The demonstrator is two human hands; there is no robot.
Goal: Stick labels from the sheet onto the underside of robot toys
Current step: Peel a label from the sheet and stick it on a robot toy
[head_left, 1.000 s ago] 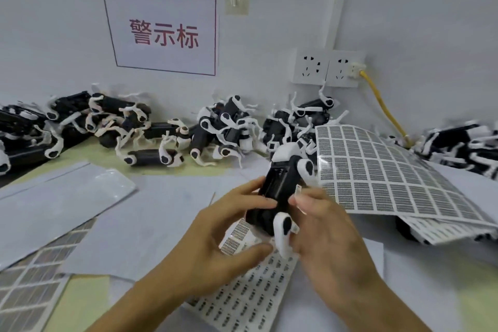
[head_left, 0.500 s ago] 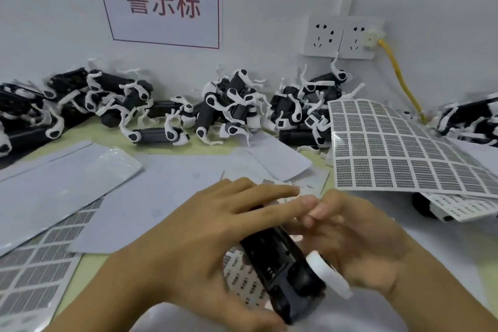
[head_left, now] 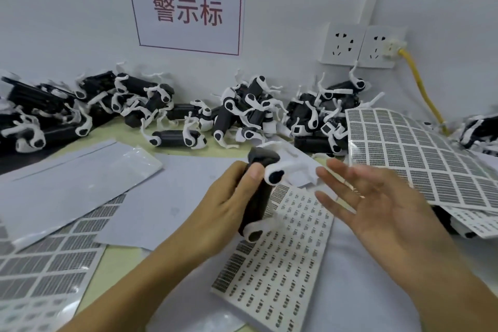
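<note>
Between labels, I'd say: the left hand (head_left: 229, 207) grips a black-and-white robot toy (head_left: 260, 191) round its body, thumb on top, held just above the small-label sheet (head_left: 285, 259) (underside not visible, so can't tell if it's labelled). Right hand (head_left: 377, 213) hovers beside it w/ fingers (head_left: 339, 174) spread, holding nothing. Next prob. needs that hand to peel a label off the sheet.

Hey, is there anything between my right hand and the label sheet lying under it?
Nothing visible. The right hand hovers open above the label sheet, with bare sheet below its fingers. The robot toy, gripped by the left hand, sits off to the left.
</note>
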